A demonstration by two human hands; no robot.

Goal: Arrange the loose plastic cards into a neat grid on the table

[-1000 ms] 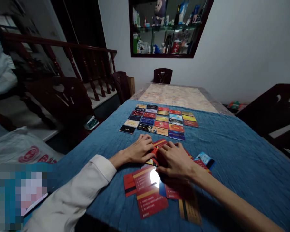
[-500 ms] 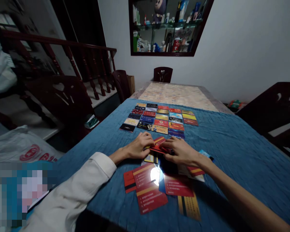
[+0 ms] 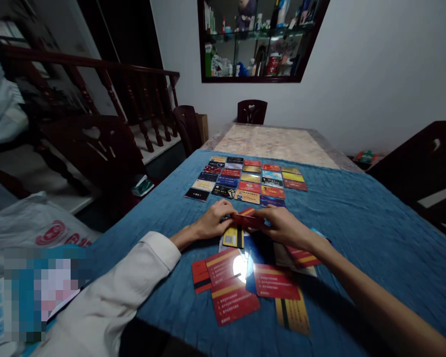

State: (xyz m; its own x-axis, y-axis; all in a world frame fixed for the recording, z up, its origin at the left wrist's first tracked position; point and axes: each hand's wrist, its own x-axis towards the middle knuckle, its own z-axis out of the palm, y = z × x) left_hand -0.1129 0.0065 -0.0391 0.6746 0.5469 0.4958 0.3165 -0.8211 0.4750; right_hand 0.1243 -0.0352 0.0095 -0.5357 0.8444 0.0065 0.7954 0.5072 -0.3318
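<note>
Between my left hand [image 3: 217,218] and my right hand [image 3: 280,224] a red card [image 3: 247,220] is held nearly edge-on, fingers closed on its two ends. It hangs over a loose pile of cards. Just below it lies a yellow card with a black stripe [image 3: 233,236]. Nearer to me are several red cards with a yellow band [image 3: 235,303], overlapping, and a gold card [image 3: 293,312] partly under one of them. Beyond my hands, rows of laid-out cards [image 3: 250,187] in many colours overlap in columns.
A blue cloth [image 3: 357,238] covers the near part of the table, its stone-patterned top [image 3: 267,139] showing behind. Dark wooden chairs [image 3: 251,111] stand around. At left are a white plastic bag [image 3: 37,223] and a wooden railing [image 3: 96,64]. A glass-shelved cabinet [image 3: 254,82] is set in the wall.
The red card between my hands has been lifted and tilted up, showing nearly edge-on. My hands have risen slightly, uncovering more of the yellow card. The view has shifted a little.
</note>
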